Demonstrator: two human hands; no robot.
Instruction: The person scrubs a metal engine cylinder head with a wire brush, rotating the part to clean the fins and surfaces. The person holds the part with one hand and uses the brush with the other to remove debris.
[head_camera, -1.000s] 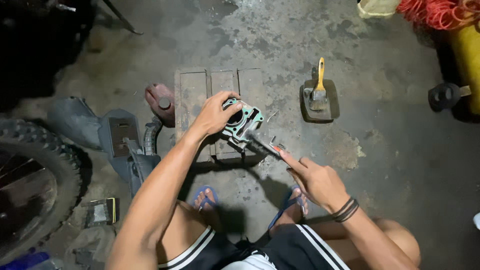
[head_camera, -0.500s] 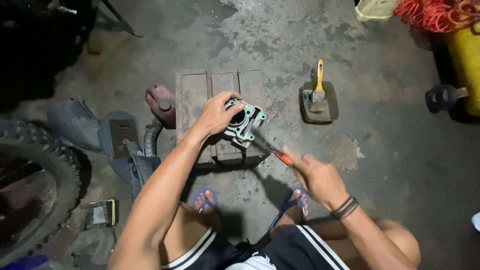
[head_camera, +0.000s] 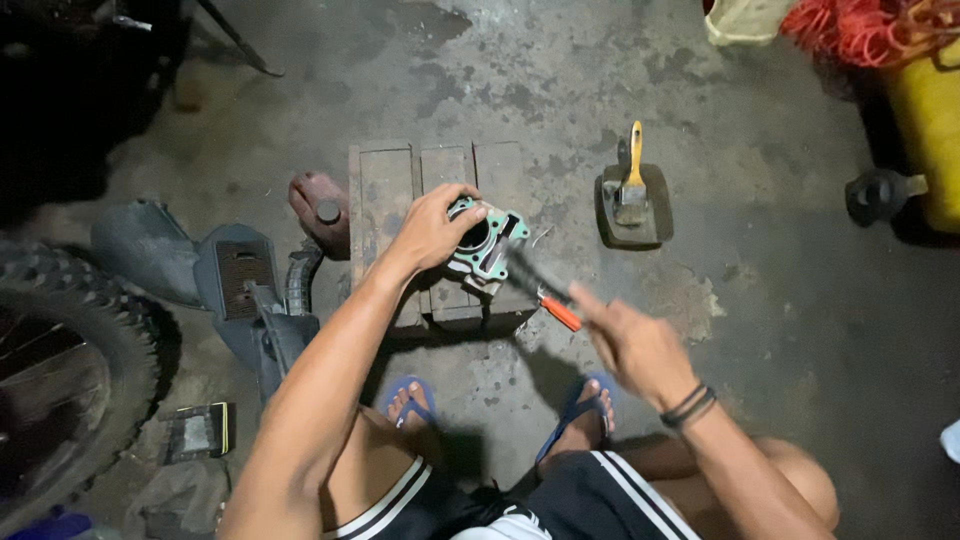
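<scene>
A metal engine cylinder (head_camera: 486, 243) with a green gasket face rests on a low wooden block (head_camera: 385, 190) on the concrete floor. My left hand (head_camera: 432, 227) grips the cylinder from its left side and steadies it. In my right hand (head_camera: 636, 345) is a thin tool with an orange handle (head_camera: 560, 313). Its dark blade is motion-blurred and reaches up to the cylinder's right edge.
A tray holding a yellow-handled brush (head_camera: 632, 190) lies right of the block. A reddish cap (head_camera: 322, 212), black plastic parts (head_camera: 240, 280) and a knobby tyre (head_camera: 60, 370) sit at left. A yellow container (head_camera: 925, 130) stands at far right. My sandalled feet (head_camera: 412, 400) are below the block.
My right hand has drawn back to the right and down, with the tool blurring as it moves along the cylinder's edge. My left hand keeps its hold on the cylinder.
</scene>
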